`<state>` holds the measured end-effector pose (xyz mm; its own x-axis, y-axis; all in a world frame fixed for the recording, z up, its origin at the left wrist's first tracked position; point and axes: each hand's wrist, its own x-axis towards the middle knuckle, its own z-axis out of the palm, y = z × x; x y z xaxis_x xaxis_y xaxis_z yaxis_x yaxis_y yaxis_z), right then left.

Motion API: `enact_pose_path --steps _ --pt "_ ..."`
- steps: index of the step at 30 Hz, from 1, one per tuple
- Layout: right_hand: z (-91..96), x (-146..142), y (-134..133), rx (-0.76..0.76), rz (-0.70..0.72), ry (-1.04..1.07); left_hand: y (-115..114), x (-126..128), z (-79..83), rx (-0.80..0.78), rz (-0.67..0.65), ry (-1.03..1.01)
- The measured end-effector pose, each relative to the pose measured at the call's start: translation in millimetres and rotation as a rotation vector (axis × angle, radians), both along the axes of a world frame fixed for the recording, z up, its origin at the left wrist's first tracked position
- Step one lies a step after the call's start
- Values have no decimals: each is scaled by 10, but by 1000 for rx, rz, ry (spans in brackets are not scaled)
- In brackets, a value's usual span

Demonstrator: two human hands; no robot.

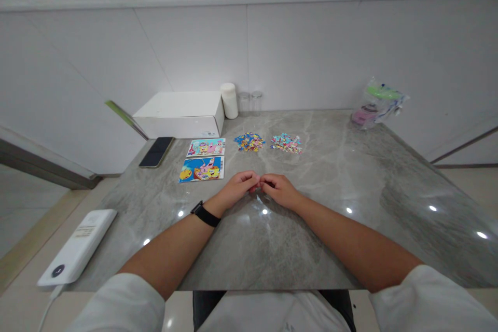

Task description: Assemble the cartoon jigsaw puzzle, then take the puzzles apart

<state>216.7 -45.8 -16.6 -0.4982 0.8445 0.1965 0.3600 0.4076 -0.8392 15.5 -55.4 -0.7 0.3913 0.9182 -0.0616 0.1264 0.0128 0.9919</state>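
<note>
- Pinching a small piece (255, 187) between the fingertips of the left hand (235, 188) and the right hand (280, 190), both closed on it, low over the middle of the table (350, 176); mostly hidden, only a reddish edge showing.
- Lying well beyond the hands, apart from each other: a yellow-blue heap (249, 141) and a pink-blue heap (287, 143) of puzzle pieces.
- Likely to slip onto the glossy stone if pinched too lightly, and hard to spot against the veined grey.
- Might crease if twisted by both hands at once.
- Could scatter or mix the heaps with a careless forward reach.
- Risks knocking the power bank (78, 251) off the near left edge with a swinging elbow.
</note>
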Motion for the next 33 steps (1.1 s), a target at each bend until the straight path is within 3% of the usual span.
enact_pose_path --steps 8,13,16,19,23,28,30,33 --pt "-12 9 5 2 2 -13 -8 -12 6 52 -88 -34" --pt "-14 5 5 -29 -1 -15 -32 10 -21 82 -80 -96" --pt "-13 5 3 -46 -2 11 -62 23 -1 177 -33 -44" --pt "-10 9 5 -71 -3 29 -118 19 101 334 38 71" --pt "-21 18 20 -78 -3 28 -199 -62 372 499 146 196" --pt "-51 9 18 -67 -5 2 -161 -402 651 638 146 448" --pt "-48 11 18 -78 -13 2 -96 -638 626 677 154 570" --pt "3 56 62 -116 -42 49 3 -1056 424 723 155 734"
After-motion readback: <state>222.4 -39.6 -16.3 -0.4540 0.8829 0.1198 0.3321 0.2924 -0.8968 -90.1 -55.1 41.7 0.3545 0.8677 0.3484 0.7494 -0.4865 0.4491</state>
